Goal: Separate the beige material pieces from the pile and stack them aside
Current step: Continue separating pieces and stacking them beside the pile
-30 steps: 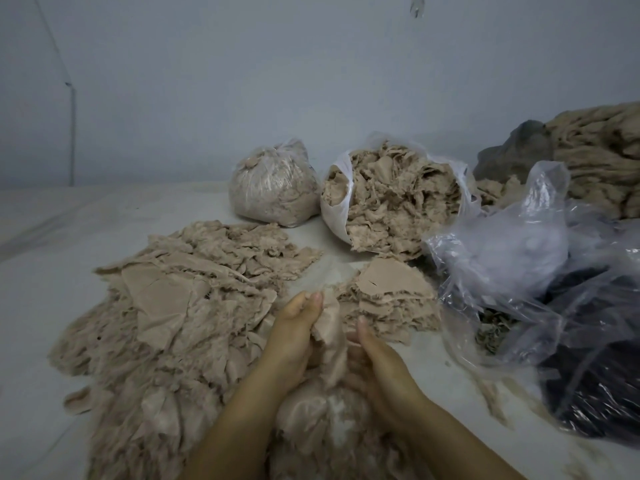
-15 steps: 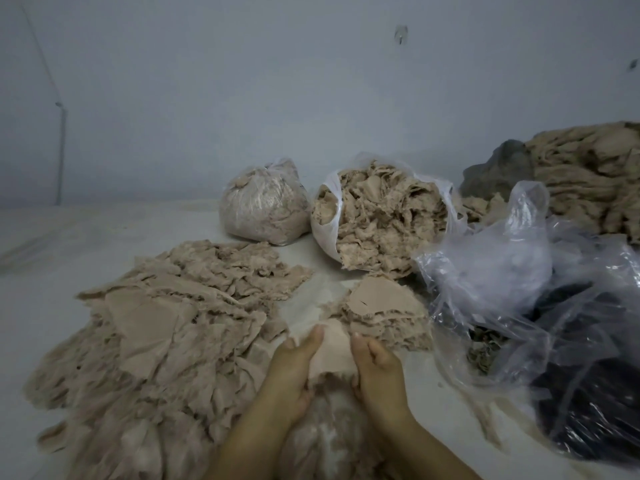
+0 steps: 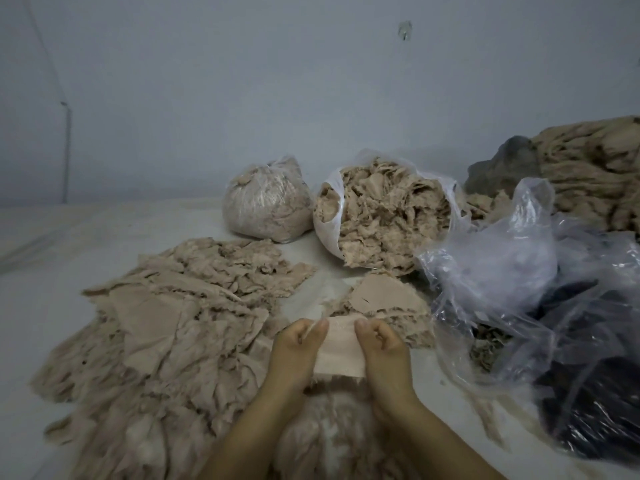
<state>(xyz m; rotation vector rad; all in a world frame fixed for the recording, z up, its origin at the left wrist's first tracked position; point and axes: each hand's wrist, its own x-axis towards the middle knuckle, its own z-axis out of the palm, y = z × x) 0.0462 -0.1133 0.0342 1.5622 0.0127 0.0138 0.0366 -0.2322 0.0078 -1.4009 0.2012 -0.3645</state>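
Nearest to me, a soft clump of beige material (image 3: 332,441) sat between my forearms, blurred at the bottom of the view. Just above it, my left hand (image 3: 294,355) and my right hand (image 3: 382,355) each pinched a side of one beige piece (image 3: 341,348), thumbs on top and fingers curled behind, so that it was stretched flat between them. To my left the big loose pile of beige pieces (image 3: 166,334) spread over the pale surface (image 3: 45,258). Right beyond my fingers lay the small stack of separated pieces (image 3: 384,306), flat ones on top, close beside the pile but apart from it. To my right, crumpled clear plastic bags (image 3: 502,271) sat over something dark (image 3: 588,393); what it was I could not tell. Farther back, an open white bag (image 3: 327,220) lay on its side, stuffed with beige scraps (image 3: 388,220), and left of it stood a tied clear bag of the same stuff (image 3: 266,202). At far right, a heap of beige cloth (image 3: 595,168) lay against the grey wall (image 3: 277,81).
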